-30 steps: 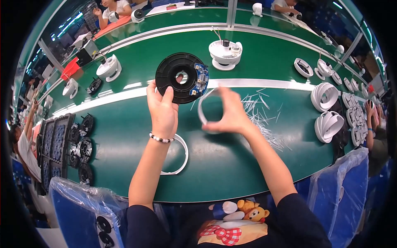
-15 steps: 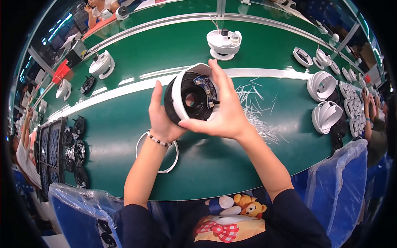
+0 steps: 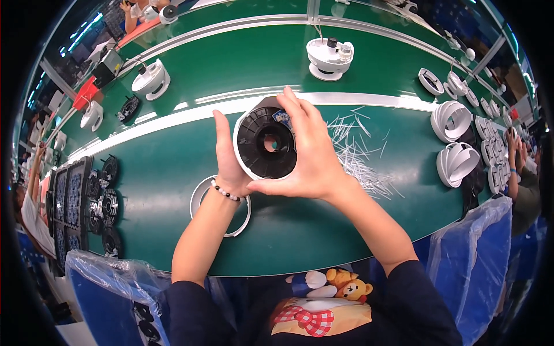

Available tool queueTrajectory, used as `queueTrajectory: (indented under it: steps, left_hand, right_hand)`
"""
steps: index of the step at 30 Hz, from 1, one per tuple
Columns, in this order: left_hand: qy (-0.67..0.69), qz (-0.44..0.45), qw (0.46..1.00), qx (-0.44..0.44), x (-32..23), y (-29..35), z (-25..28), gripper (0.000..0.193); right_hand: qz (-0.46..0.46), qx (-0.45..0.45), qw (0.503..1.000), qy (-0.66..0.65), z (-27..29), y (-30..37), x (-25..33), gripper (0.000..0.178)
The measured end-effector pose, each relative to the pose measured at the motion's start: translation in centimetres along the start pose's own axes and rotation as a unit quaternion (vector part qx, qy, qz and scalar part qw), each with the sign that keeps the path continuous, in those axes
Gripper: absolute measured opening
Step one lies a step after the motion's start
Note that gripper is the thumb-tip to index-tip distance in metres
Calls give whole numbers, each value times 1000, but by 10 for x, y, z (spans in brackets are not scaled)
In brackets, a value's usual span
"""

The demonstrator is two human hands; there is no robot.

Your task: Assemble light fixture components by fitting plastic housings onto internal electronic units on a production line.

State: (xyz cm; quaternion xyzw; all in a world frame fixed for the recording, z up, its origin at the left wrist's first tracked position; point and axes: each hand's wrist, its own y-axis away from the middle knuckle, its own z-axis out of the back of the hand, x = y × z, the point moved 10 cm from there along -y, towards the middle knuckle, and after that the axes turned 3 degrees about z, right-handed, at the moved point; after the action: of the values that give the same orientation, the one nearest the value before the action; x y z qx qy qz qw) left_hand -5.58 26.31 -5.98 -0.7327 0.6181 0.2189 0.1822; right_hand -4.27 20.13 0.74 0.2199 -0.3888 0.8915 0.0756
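Note:
Above the middle of the green table I hold a round black plastic housing (image 3: 252,141), its open inner side and central hole facing me. A white ring-shaped shell (image 3: 239,160) surrounds it. My left hand (image 3: 228,167) supports the shell from the left and below, one finger stretched upward. On the other side my right hand (image 3: 316,151) grips the shell, thumb underneath and fingers over the top right. Part of a small blue circuit board (image 3: 282,117) shows inside, next to the right fingers. Beneath my left wrist, a loose white ring (image 3: 194,202) lies on the table, partly covered.
Thin white strips (image 3: 358,158) are scattered right of my hands. White rings (image 3: 450,122) stand stacked farther right. Black round parts (image 3: 111,209) and dark trays (image 3: 69,202) line the left. A white assembly on a stand (image 3: 330,57) stands beyond the metal rail. Other people work at both sides.
The housing and shell have turned so the round inner side faces me more squarely, and less of the circuit board shows. Both hands still hold them.

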Motion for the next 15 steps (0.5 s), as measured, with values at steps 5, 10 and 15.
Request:
queueTrajectory:
  steps: [5, 10, 15]
  left_hand:
    - [43, 0, 993, 109, 3, -6, 0, 70]
    - [-63, -75, 994, 52, -13, 10, 12, 67]
    - [-66, -100, 984, -132, -5, 3, 29, 57]
  right_hand:
    - [59, -3, 998, -2, 16, -6, 2, 99]
    - [-70, -166, 983, 42, -4, 16, -3, 110]
    - [-111, -126, 984, -65, -7, 25, -28, 112]
